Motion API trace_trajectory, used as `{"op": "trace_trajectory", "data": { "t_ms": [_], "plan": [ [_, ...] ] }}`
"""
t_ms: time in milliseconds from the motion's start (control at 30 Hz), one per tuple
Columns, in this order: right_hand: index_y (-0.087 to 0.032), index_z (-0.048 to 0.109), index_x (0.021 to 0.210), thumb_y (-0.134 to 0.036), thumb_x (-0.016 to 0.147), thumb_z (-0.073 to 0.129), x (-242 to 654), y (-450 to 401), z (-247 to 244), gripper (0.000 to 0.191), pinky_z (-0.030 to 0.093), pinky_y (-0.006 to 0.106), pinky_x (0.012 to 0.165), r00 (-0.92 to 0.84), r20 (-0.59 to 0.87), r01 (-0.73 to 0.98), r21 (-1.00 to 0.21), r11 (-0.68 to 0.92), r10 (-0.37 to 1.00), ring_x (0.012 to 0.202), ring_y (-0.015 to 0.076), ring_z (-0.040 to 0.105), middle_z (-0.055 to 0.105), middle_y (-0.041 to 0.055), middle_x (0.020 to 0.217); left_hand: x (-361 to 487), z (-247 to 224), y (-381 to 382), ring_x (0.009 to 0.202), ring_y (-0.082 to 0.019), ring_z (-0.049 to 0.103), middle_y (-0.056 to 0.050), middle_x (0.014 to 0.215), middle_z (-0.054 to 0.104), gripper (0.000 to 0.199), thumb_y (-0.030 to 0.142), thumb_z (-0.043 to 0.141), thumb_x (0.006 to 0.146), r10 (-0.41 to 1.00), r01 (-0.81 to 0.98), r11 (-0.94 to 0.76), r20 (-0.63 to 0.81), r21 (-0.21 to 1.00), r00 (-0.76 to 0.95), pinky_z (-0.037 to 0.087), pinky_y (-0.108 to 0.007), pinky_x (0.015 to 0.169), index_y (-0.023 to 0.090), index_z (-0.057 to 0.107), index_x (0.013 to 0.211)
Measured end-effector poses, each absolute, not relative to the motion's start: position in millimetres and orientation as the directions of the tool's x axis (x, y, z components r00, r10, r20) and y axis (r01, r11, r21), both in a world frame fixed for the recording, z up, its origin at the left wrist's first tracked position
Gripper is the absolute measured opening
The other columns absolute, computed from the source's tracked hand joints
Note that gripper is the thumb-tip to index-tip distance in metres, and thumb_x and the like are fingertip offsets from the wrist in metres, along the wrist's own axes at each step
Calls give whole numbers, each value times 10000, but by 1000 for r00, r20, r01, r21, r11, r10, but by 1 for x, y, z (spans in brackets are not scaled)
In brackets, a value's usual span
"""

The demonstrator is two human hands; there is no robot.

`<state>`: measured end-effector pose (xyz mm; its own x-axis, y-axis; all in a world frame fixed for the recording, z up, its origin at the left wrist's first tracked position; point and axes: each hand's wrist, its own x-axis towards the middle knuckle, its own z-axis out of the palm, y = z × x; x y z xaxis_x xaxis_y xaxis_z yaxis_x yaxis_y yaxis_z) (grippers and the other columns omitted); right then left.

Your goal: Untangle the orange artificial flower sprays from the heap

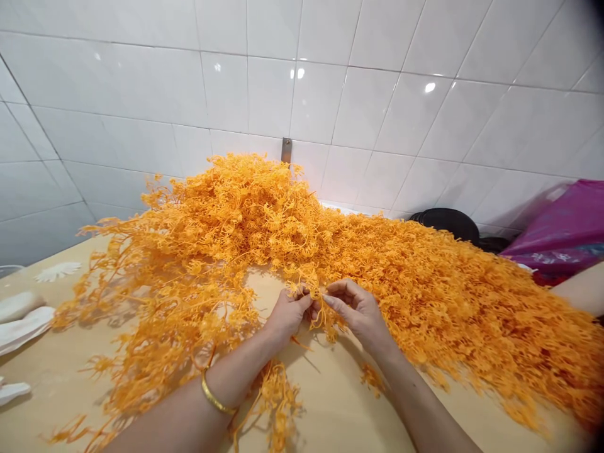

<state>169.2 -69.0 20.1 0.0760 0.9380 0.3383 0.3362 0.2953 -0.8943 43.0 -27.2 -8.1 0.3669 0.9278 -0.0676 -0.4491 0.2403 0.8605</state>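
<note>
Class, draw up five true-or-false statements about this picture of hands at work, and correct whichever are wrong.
1. The left hand and right hand are close together at an orange sprig. True.
2. A bracelet is on the right forearm. False: a gold bangle circles the left forearm.
3. A black round object shows behind the orange heap. True.
4. Something purple is at the far left. False: a purple item is at the right.
5. The background is bare brick. False: it is a pale tiled wall.

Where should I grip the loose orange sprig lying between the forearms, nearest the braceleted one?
Likely best pinched by its thin stem, coming from the near side. There the orange sprig is narrow, while its frilly tufts spread and could snag; the left forearm crowds its far-left side.
</note>
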Motion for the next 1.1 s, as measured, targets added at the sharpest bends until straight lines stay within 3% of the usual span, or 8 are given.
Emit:
{"op": "trace_trajectory", "data": {
  "t_ms": [167, 267, 367, 467, 600, 800, 933, 1100],
  "plan": [
    [-199, 509, 890, -266, 783, 457, 164, -80, 30, 136, 411, 310, 701, 360, 649, 577, -719, 387, 670, 784, 175, 506, 525, 62, 856, 42, -9, -25, 437, -84, 478, 19, 487, 516, 195, 203, 630, 544, 955, -442, 200, -73, 875, 288, 371, -230, 489, 149, 460, 625],
    [-212, 521, 905, -204, 775, 459, 158, -84, 33, 145, 381, 333, 773, 99, 758, 704, -511, 493, 645, 876, 193, 488, 533, 68, 915, 43, -9, -26, 434, -80, 468, 17, 472, 504, 148, 167, 618, 551, 966, -396, 167, -69, 903, 251, 357, -220, 480, 136, 478, 585],
    [-205, 527, 903, -215, 757, 487, 155, -81, 27, 152, 364, 342, 750, -94, 670, 768, -422, 481, 736, 835, 199, 486, 566, 59, 858, 43, -8, -27, 440, -85, 468, 16, 467, 506, 127, 140, 608, 554, 943, -436, 205, -56, 876, 329, 356, -219, 486, 134, 491, 602],
    [-197, 545, 826, -246, 761, 478, 159, -75, 20, 105, 358, 336, 699, -43, 544, 811, -471, 348, 838, 767, 195, 490, 581, 49, 787, 40, -5, -28, 439, -76, 453, 9, 492, 518, 122, 153, 590, 588, 888, -492, 325, -82, 808, 452, 342, -204, 478, 144, 472, 620],
    [-205, 586, 759, -262, 797, 421, 165, -71, 17, 179, 367, 313, 672, -67, 411, 756, -574, 314, 909, 719, 176, 512, 602, 31, 744, 34, 3, -28, 359, -27, 262, 33, 443, 439, 128, 209, 518, 690, 818, -440, 440, -147, 783, 556, 213, -164, 391, 138, 459, 601],
    [-181, 585, 943, -352, 767, 477, 163, -67, 14, 268, 397, 315, 720, -59, 342, 592, -745, 309, 938, 811, 187, 522, 582, 69, 895, 28, 5, -25, 338, -40, 212, 49, 400, 329, 180, 249, 421, 716, 732, -380, 522, -173, 764, 659, 201, -181, 378, 143, 446, 572],
    [-190, 515, 1076, -364, 733, 533, 165, -68, 14, 385, 404, 311, 768, -86, 243, 384, -887, 257, 966, 892, 186, 516, 556, 69, 1010, 30, 2, -25, 333, -48, 225, 28, 378, 351, 221, 263, 374, 694, 712, -297, 468, -157, 832, 684, 179, -196, 375, 149, 404, 507],
    [-201, 565, 978, -295, 736, 534, 161, -71, 18, 262, 407, 306, 762, -74, 297, 296, -905, 306, 952, 866, 179, 538, 594, 44, 933, 36, 0, -30, 340, -49, 237, 35, 361, 349, 280, 325, 379, 738, 758, -224, 361, -145, 905, 636, 114, -200, 380, 152, 400, 518]
  ]
}}
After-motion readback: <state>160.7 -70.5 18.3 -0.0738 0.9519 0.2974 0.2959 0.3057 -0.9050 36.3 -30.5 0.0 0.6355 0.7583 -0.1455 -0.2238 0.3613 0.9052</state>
